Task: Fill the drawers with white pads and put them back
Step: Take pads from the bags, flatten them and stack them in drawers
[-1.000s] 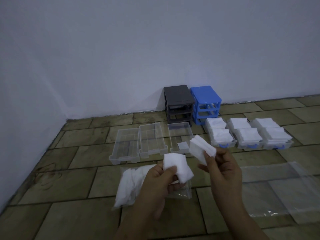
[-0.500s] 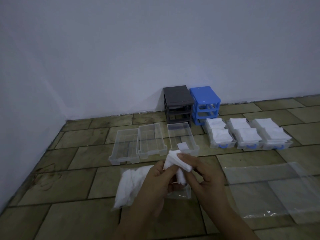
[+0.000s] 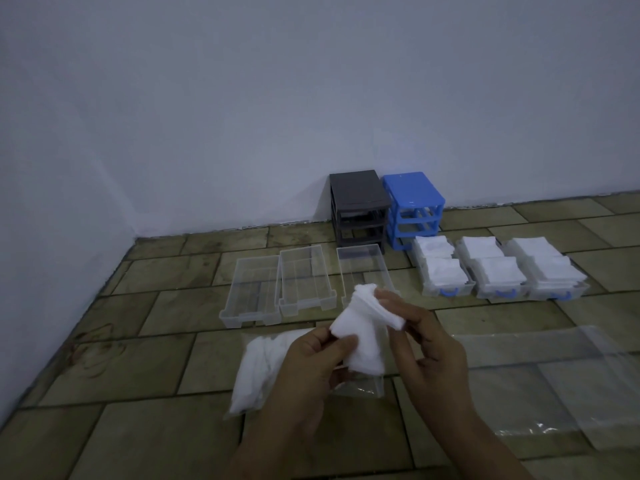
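Both hands (image 3: 429,344) now pinch white pads (image 3: 363,327) over tiled floor (image 3: 138,438).

Setting. A plain pale wall (image 3: 311,98) rises beyond the hands and meets a second wall (image 3: 41,237) to their left, forming a corner at far left. The floor (image 3: 138,438) beneath and around the hands is laid with large olive-brown rectangular tiles with dark joints. Lighting is dim and bluish throughout.
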